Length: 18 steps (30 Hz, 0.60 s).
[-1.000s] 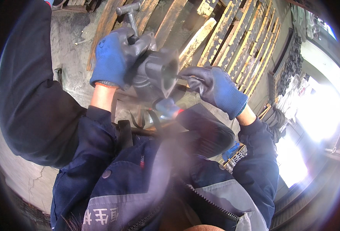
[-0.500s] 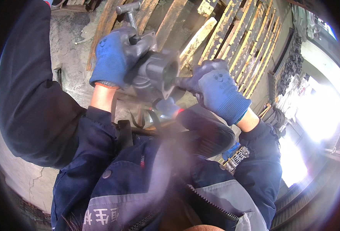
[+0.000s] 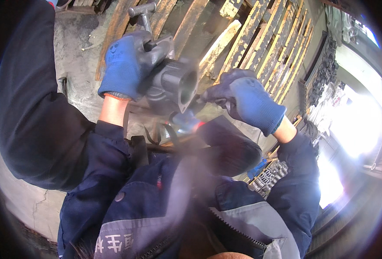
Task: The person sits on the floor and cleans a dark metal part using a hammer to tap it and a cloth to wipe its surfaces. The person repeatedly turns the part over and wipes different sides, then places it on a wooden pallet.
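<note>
The left hand [image 3: 124, 64], in a blue glove, is wrapped around the back of a dark grey cast-metal housing [image 3: 171, 86] and holds it up in front of the chest, its rectangular opening turned toward the right. The right hand [image 3: 247, 101], also gloved in blue, has its fingers curled at the housing's open face; whether it grips anything there I cannot tell. A grey T-shaped handle [image 3: 142, 11] stands just above. Worn wooden pallets [image 3: 260, 39] lie behind, on the floor.
</note>
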Motion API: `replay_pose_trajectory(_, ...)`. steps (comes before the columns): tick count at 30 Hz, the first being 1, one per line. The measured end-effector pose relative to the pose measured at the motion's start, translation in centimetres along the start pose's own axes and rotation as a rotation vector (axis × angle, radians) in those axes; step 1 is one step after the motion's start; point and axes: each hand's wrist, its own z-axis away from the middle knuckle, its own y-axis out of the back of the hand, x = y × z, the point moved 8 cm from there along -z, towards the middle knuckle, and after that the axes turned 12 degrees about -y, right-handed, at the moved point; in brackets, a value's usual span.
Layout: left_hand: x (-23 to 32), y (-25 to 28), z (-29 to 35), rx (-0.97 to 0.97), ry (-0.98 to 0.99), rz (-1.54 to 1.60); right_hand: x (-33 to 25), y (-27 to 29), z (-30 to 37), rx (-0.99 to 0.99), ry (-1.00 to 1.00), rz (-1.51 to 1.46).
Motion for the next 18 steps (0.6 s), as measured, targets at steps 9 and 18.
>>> replay_pose_trajectory(9, 0.6, 0.2, 0.1, 0.039, -0.017, -0.073, -0.6, -1.4, 1.0, 0.251, -0.101, -0.107)
replay_pose_trajectory(18, 1.8, 0.1, 0.3, 0.023, -0.069, -0.053, -1.8, -3.2, 1.8, -0.005, -0.275, 0.104)
